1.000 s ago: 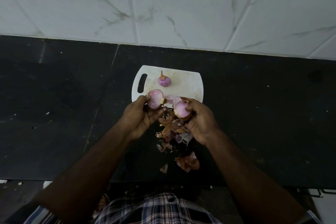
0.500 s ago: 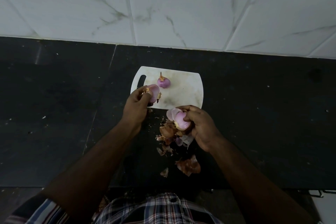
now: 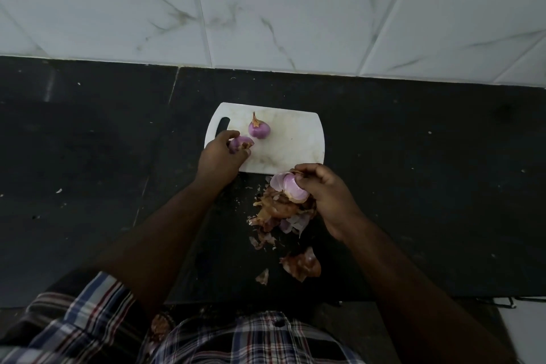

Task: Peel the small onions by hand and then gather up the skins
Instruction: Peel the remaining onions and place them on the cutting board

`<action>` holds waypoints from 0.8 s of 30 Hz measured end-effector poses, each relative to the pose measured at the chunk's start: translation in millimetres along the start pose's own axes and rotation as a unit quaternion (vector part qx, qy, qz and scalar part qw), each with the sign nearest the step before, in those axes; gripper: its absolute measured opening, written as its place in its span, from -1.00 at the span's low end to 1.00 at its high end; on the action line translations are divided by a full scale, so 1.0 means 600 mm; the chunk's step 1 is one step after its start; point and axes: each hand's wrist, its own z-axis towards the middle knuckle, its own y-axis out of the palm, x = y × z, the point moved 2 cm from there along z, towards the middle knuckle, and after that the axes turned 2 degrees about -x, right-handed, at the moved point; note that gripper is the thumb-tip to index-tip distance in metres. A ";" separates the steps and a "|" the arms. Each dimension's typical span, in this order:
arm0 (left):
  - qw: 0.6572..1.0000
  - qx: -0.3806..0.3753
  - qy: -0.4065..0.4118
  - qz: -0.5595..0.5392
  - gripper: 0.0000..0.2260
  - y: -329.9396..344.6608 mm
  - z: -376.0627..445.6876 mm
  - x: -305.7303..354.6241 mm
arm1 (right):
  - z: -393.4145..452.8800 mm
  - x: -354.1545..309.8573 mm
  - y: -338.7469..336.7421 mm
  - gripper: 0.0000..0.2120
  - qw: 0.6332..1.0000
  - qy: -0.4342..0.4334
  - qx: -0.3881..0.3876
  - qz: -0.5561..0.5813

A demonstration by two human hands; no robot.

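While my right hand (image 3: 323, 196) is gripping the half-peeled onion (image 3: 291, 190) above the skins (image 3: 280, 213), my left hand (image 3: 221, 156), apart from it now, is lowering a peeled onion (image 3: 240, 143), fingers curled around, onto the cutting board (image 3: 295, 142).

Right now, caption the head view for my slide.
Left hand sets a peeled onion on the white cutting board; right hand holds another onion.

White cutting board (image 3: 298, 142) on black counter (image 3: 428, 186), below marbled tiles (image 3: 295, 9).
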 end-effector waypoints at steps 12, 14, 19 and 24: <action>0.995 -0.009 0.028 -0.093 -0.60 -0.023 -0.049 0.003 | -0.014 -0.017 0.010 -0.83 0.998 -0.051 0.036 0.003; 0.969 -0.146 0.005 -0.198 -0.61 -0.013 -0.086 0.012 | -0.016 -0.018 0.020 -0.86 0.997 -0.057 0.058 0.014; 0.936 -0.213 0.007 -0.279 -0.60 0.033 -0.138 0.017 | -0.026 -0.014 0.045 -0.94 0.993 -0.089 0.061 -0.045; 0.932 -0.195 -0.015 -0.306 -0.72 0.028 -0.146 0.006 | -0.034 -0.027 0.036 -0.92 0.977 -0.107 0.055 -0.174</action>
